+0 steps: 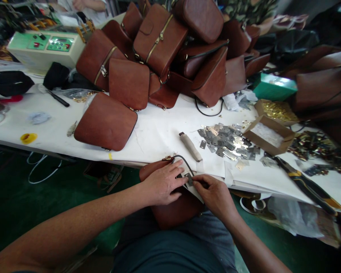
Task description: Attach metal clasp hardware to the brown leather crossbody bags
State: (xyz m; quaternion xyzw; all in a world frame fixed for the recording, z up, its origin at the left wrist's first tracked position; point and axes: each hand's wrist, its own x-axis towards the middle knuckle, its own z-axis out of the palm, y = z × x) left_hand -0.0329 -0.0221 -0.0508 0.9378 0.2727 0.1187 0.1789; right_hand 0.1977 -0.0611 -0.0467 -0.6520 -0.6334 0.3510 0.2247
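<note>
Shirt [170,252] close against a bag [174,213], the left hand [165,182] spreads loosely across it, gripping nothing visible, while the right hand [214,191] pinches a plate [189,178] on its top, where flat, steady pressure would likely hold things square.

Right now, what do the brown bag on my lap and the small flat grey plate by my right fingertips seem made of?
Brown bag: smooth leather or imitation, satin, from its soft sheen. Small flat grey plate: probably metal, dull; similar loose plates nearby glint.
</note>
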